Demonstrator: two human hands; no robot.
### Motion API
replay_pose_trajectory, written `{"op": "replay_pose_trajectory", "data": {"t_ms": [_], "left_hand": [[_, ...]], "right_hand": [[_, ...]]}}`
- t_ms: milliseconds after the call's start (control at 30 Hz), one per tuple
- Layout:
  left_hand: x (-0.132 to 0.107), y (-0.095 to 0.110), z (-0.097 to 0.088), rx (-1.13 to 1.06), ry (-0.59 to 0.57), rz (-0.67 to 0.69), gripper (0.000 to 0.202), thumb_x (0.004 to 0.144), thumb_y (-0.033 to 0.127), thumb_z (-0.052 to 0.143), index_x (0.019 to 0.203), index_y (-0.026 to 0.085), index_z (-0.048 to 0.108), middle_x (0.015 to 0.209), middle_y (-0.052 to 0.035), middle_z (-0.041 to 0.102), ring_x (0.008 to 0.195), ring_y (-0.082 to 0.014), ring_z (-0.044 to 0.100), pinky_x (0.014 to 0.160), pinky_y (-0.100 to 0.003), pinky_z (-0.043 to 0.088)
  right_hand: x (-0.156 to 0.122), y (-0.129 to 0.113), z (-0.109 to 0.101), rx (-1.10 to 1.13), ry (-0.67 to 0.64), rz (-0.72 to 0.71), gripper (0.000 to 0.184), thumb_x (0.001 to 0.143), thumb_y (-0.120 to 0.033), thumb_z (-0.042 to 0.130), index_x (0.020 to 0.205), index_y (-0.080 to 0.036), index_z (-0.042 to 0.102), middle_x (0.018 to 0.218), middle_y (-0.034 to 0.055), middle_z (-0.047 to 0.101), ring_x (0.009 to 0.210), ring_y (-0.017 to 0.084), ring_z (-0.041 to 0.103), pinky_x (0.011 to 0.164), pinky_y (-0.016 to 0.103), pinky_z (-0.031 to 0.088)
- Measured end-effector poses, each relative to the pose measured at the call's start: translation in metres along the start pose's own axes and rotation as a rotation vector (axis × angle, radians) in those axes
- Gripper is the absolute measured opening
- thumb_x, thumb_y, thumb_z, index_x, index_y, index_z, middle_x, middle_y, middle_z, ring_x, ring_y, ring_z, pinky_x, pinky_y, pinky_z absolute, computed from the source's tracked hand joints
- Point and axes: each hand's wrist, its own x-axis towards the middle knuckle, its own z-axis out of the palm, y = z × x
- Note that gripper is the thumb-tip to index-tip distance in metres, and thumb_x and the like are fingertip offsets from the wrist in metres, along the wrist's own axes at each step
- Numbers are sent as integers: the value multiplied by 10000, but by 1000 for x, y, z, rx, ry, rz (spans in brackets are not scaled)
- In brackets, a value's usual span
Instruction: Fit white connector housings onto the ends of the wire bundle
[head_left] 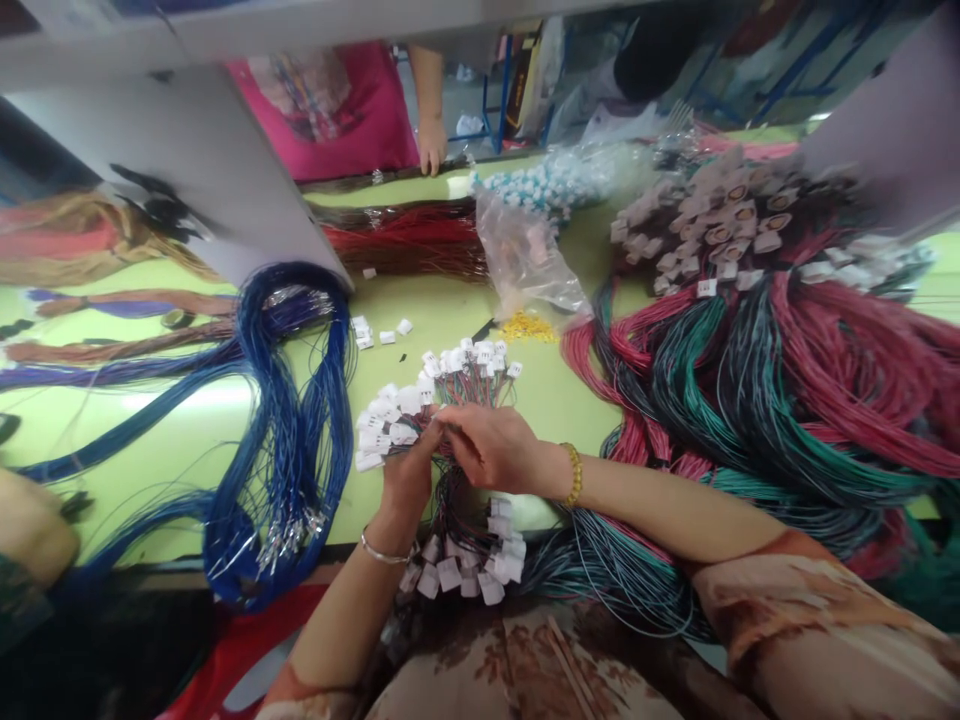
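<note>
My left hand (409,470) grips a bundle of thin red and green wires (450,500) fitted with small white connectors, near the front edge of the green table (187,420). My right hand (491,445) pinches the same bundle from the right, thumb and finger meeting the left thumb. White connectors (469,362) fan out beyond the hands, and more white connectors (469,570) hang over the table edge below them.
A big blue wire bundle (292,430) loops at the left. Red and green wire coils (765,400) with white connectors fill the right. A clear plastic bag (525,255) and yellow terminals (529,326) lie behind. A person in a pink shirt (330,100) stands across the table.
</note>
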Motion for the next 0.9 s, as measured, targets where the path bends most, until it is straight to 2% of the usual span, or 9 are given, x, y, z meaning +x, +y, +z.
{"op": "replay_pose_trajectory", "data": {"t_ms": [133,200,267,333,433,633,733,833,900], "left_hand": [[1,3,-4,311,-61,140,225,776,375,787,913,203,739,939,-47,750,1063,-260,670,1082,-404,448],[1,7,-3,348,-117,173,255,818,424,745,944,202,737,845,-36,730,899,-232,679,941,-389,517],[-1,10,0,216,-175,100,303,843,472,713,957,191,730,706,-10,676,624,-153,590,680,-319,515],[-3,12,4,30,-218,-16,363,825,514,728,979,185,714,694,5,661,456,-72,402,482,-259,377],[-6,14,8,-113,-235,-137,437,774,538,779,1030,198,681,846,-14,715,402,-16,255,406,-234,229],[-4,13,8,-167,-223,-210,497,788,613,736,997,168,660,783,-21,717,372,3,221,394,-215,200],[-4,14,8,-176,-227,-247,465,750,552,794,977,171,656,802,-15,728,377,11,221,394,-199,204],[-4,13,8,-175,-202,-278,438,717,481,837,970,174,654,821,-16,734,391,14,217,389,-182,188],[-4,12,7,-186,-188,-289,409,716,452,842,946,169,658,773,-5,709,399,10,211,386,-180,197]], "right_hand": [[14,32,-23,105,107,57,217,977,-287,477,1013,-177,660,877,60,722,751,160,629,705,295,489],[21,63,-43,51,198,187,182,937,-253,517,947,-167,677,894,70,721,765,168,619,713,297,472],[24,99,-60,-84,190,364,158,884,-182,539,902,-149,693,877,84,730,748,185,615,707,304,457],[23,129,-70,-246,126,526,156,845,-120,548,847,-139,703,855,100,739,740,201,621,719,312,450],[19,154,-69,-342,71,606,123,827,-117,596,844,-140,716,859,106,750,750,215,634,724,312,451],[17,159,-58,-376,88,612,116,868,-220,613,807,-149,682,846,124,732,762,237,622,715,335,446],[19,155,-62,-309,158,601,125,874,-202,580,773,-157,636,783,112,704,718,223,614,700,344,457],[23,141,-63,119,317,605,75,877,-243,591,833,-183,601,694,40,657,603,172,601,603,313,476],[26,124,-62,478,319,593,119,870,-307,633,875,-194,595,706,21,658,577,145,608,559,290,491]]}}
